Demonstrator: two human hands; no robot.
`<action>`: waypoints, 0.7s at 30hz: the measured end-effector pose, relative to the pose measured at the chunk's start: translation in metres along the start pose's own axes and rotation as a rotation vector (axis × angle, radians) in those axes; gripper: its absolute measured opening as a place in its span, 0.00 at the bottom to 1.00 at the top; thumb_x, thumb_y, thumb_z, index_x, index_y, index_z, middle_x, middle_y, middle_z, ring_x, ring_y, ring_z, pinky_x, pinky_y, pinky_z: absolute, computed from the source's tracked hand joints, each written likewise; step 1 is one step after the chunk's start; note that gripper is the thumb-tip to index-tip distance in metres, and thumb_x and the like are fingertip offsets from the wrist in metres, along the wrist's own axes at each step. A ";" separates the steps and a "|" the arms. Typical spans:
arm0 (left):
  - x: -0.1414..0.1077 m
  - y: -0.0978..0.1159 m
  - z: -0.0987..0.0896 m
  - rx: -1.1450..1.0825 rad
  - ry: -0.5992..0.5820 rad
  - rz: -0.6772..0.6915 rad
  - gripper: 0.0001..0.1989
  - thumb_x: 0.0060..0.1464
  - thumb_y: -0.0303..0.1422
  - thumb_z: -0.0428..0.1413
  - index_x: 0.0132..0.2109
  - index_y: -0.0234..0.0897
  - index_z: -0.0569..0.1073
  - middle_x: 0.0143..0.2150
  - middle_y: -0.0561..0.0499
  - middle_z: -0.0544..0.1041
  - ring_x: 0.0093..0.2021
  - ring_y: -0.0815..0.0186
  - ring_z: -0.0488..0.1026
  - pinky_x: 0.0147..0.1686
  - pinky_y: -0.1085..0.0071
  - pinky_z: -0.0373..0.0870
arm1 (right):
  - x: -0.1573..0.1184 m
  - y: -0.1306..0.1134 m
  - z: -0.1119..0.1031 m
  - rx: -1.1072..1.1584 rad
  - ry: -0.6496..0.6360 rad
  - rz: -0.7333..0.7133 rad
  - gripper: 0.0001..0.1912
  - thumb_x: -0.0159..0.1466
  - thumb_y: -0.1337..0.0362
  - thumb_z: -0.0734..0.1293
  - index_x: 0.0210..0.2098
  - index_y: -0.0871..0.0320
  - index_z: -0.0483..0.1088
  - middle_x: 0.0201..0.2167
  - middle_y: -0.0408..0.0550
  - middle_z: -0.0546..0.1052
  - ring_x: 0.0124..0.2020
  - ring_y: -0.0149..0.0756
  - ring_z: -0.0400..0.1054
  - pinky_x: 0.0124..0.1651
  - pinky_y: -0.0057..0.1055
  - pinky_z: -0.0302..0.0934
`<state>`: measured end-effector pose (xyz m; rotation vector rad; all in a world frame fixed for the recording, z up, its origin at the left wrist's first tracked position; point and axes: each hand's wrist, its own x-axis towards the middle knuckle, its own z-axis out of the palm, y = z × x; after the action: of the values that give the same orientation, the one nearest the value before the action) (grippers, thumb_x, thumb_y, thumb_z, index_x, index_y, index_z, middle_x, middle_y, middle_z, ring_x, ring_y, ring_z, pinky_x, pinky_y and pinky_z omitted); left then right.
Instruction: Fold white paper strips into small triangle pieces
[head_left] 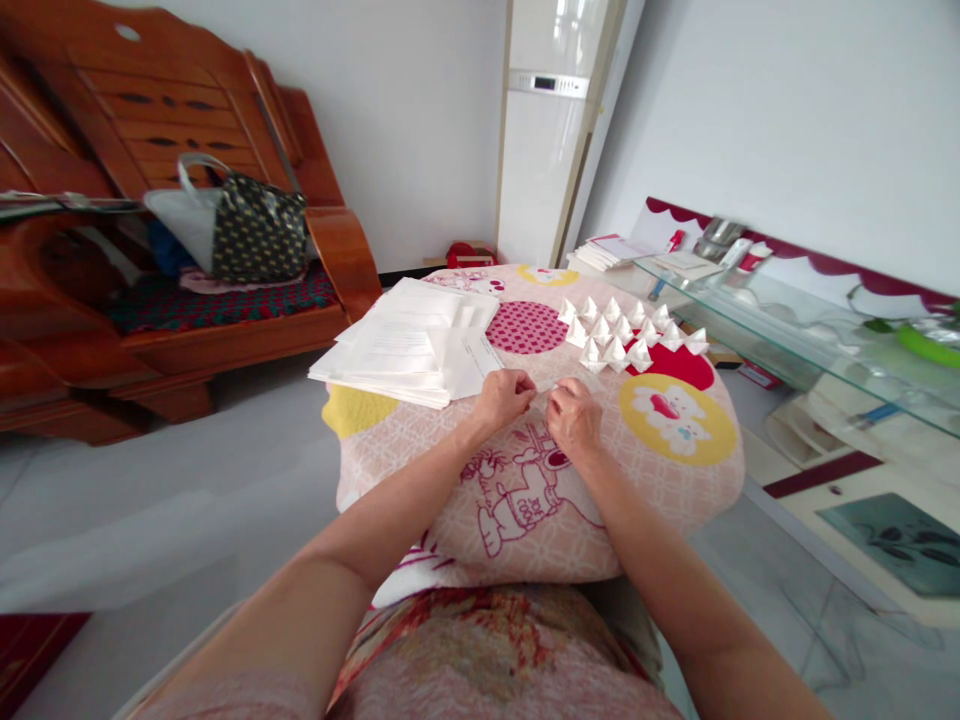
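Note:
Both hands are over the cloth-covered table [427, 450], close together near its middle. My left hand [507, 396] is closed, fingertips pressed on the edge of a thin pale piece of paper [553, 378]. My right hand [574, 412] pinches the same paper from the other side, its fingers bent. Much of that paper is hidden or blends with the cloth. Left of my hands lies a fanned stack of white sheets [390, 345], some with print. Beyond my right hand stand several small folded white paper shapes [615, 352] in uneven rows.
A glass-topped stand [810, 345] with cups and papers runs along the right side, close to the table. At the left is a wooden sofa [187, 350] with bags [259, 230] on it. A tall white cabinet unit [540, 150] stands behind.

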<state>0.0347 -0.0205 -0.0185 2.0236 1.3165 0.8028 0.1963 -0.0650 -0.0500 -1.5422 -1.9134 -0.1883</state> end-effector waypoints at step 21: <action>0.001 0.001 0.000 0.008 -0.006 -0.085 0.09 0.58 0.28 0.56 0.43 0.34 0.81 0.27 0.51 0.79 0.29 0.66 0.76 0.35 0.73 0.72 | 0.004 0.001 0.004 0.122 -0.015 0.075 0.11 0.61 0.73 0.64 0.25 0.55 0.72 0.34 0.51 0.75 0.37 0.40 0.69 0.41 0.32 0.61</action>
<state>0.0357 -0.0199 -0.0175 1.9609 1.3946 0.7538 0.1953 -0.0596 -0.0513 -1.5341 -1.8401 -0.0261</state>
